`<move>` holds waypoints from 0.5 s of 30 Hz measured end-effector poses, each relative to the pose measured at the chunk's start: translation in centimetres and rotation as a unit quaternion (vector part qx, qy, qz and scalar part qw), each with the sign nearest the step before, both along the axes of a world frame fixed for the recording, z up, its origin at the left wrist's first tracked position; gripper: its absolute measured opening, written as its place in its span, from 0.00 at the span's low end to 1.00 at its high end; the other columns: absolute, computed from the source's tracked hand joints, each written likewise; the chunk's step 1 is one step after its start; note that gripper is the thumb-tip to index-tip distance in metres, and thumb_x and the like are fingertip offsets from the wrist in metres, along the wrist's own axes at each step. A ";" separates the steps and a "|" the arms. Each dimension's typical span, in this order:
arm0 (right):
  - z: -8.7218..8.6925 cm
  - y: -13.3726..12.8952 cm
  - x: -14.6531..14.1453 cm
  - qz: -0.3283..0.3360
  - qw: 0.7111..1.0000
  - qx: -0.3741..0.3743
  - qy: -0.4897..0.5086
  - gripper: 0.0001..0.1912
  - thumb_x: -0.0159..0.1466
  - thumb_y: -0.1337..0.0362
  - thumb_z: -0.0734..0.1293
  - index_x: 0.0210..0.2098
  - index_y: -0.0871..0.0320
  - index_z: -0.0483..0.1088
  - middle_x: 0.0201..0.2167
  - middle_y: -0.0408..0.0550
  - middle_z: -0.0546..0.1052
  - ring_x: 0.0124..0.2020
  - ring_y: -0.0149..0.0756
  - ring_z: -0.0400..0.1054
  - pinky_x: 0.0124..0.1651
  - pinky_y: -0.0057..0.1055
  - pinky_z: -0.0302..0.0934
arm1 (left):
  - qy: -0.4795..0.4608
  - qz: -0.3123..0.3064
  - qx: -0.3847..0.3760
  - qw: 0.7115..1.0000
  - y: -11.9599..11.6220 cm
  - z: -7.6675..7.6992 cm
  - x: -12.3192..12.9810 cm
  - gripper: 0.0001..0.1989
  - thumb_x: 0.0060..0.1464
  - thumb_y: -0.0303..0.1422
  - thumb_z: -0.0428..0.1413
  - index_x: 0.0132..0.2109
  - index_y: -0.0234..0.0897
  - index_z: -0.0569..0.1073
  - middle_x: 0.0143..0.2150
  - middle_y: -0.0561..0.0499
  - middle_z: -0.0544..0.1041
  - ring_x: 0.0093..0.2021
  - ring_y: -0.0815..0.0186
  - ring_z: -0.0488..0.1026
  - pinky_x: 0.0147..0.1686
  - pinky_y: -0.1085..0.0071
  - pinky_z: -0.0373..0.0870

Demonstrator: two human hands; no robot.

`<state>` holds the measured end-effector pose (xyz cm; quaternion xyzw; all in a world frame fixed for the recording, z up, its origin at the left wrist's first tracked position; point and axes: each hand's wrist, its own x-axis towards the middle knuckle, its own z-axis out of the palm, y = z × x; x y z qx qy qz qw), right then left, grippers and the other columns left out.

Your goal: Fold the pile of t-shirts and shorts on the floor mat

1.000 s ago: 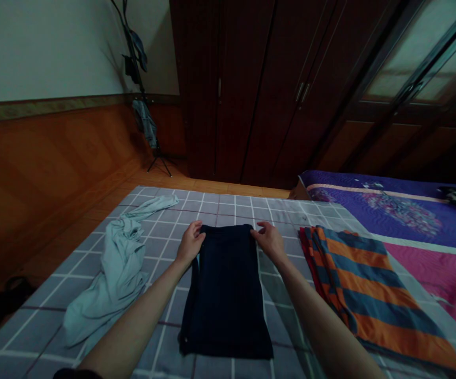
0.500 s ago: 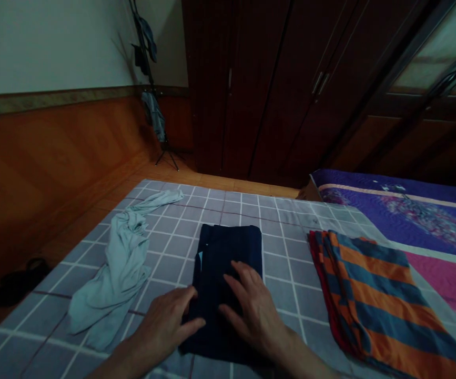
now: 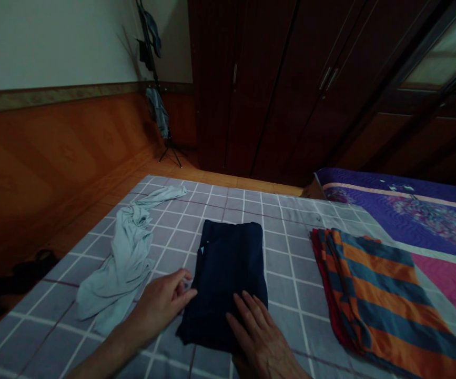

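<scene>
A navy blue folded garment (image 3: 231,263) lies flat in a neat rectangle in front of me. My left hand (image 3: 166,297) is at its left edge, the thumb tip at the cloth and the fingers loosely curled, apart from the thumb, holding nothing. On the garment's near right part rests my right hand (image 3: 261,334), palm down with fingers stretched out. To the left, a crumpled pale grey-green garment (image 3: 123,258) lies twisted along the bed. Over on the right sits a folded orange and blue-grey striped garment (image 3: 389,295) with red cloth under its left side.
Everything lies on a grey checked bed sheet (image 3: 286,237). A purple floral cover (image 3: 421,205) spreads at the far right. Beyond the bed stand a dark wooden wardrobe (image 3: 259,95) and a coat stand (image 3: 154,73) with hanging items. Dark objects (image 3: 26,273) lie on the floor at left.
My right hand has slid back towards me over the navy garment and flattened. My left hand has pulled slightly left, off the garment's top. The view has shifted a little.
</scene>
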<state>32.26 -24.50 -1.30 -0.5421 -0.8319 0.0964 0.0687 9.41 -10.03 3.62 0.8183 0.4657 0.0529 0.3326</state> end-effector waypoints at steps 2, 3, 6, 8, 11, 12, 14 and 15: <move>0.0 0.0 -0.2 -0.003 1.000 -0.006 0.000 0.39 0.53 0.68 0.69 0.63 0.60 0.57 0.65 0.63 0.50 0.65 0.61 0.45 0.61 0.56 0.51 | -0.013 0.016 0.068 0.997 2.6 0.0 1.6 0.13 0.58 0.42 0.49 0.40 0.39 0.71 0.28 0.54 0.74 0.31 0.65 0.71 0.32 0.73 0.60; 0.1 0.0 -0.3 -0.005 1.000 -0.014 0.001 0.41 0.53 0.65 0.70 0.64 0.60 0.55 0.65 0.63 0.48 0.65 0.61 0.43 0.62 0.56 0.49 | -0.011 0.023 0.100 0.995 3.9 -0.3 2.6 0.14 0.58 0.44 0.49 0.38 0.39 0.71 0.29 0.53 0.74 0.32 0.65 0.72 0.32 0.73 0.59; 0.5 0.2 -0.6 0.003 0.999 -0.030 0.017 0.45 0.56 0.59 0.70 0.67 0.60 0.49 0.67 0.60 0.44 0.67 0.57 0.38 0.64 0.54 0.44 | 0.012 0.050 0.154 0.987 6.8 -1.6 5.6 0.15 0.57 0.45 0.51 0.33 0.39 0.71 0.29 0.52 0.75 0.33 0.63 0.73 0.31 0.72 0.58; 0.7 0.2 -0.8 0.013 0.999 -0.035 0.031 0.44 0.58 0.56 0.69 0.67 0.59 0.47 0.67 0.58 0.43 0.67 0.54 0.37 0.66 0.52 0.42 | 0.017 0.061 0.158 0.985 7.7 -2.6 7.0 0.12 0.56 0.42 0.53 0.32 0.39 0.72 0.30 0.52 0.76 0.33 0.63 0.73 0.30 0.73 0.57; 1.0 0.0 -0.8 0.014 0.999 -0.021 0.043 0.43 0.59 0.54 0.68 0.67 0.60 0.47 0.67 0.59 0.43 0.67 0.54 0.36 0.65 0.52 0.42 | 0.020 0.075 0.162 0.984 8.1 -3.8 7.5 0.07 0.55 0.37 0.54 0.32 0.40 0.72 0.29 0.53 0.76 0.31 0.65 0.73 0.28 0.73 0.56; 1.0 -0.1 -0.7 0.009 0.999 -0.014 0.043 0.43 0.59 0.54 0.68 0.67 0.60 0.47 0.67 0.59 0.43 0.67 0.55 0.37 0.65 0.53 0.42 | 0.021 0.082 0.166 0.983 8.2 -4.0 7.3 0.07 0.55 0.36 0.53 0.32 0.40 0.73 0.28 0.54 0.76 0.31 0.65 0.73 0.28 0.74 0.56; 1.0 -0.3 -0.4 -0.001 0.999 -0.007 0.041 0.43 0.59 0.53 0.68 0.67 0.62 0.48 0.66 0.61 0.45 0.67 0.56 0.37 0.65 0.54 0.43 | 0.024 0.093 0.175 0.980 8.3 -4.3 6.7 0.08 0.56 0.34 0.52 0.31 0.40 0.73 0.27 0.54 0.76 0.30 0.66 0.73 0.29 0.74 0.57; 1.0 -0.4 -0.3 0.000 0.999 -0.008 0.041 0.43 0.60 0.52 0.67 0.67 0.62 0.48 0.66 0.61 0.46 0.67 0.55 0.38 0.64 0.54 0.44 | 0.024 0.095 0.181 0.979 8.4 -4.3 6.4 0.08 0.56 0.33 0.51 0.30 0.40 0.72 0.27 0.53 0.75 0.30 0.66 0.73 0.29 0.74 0.58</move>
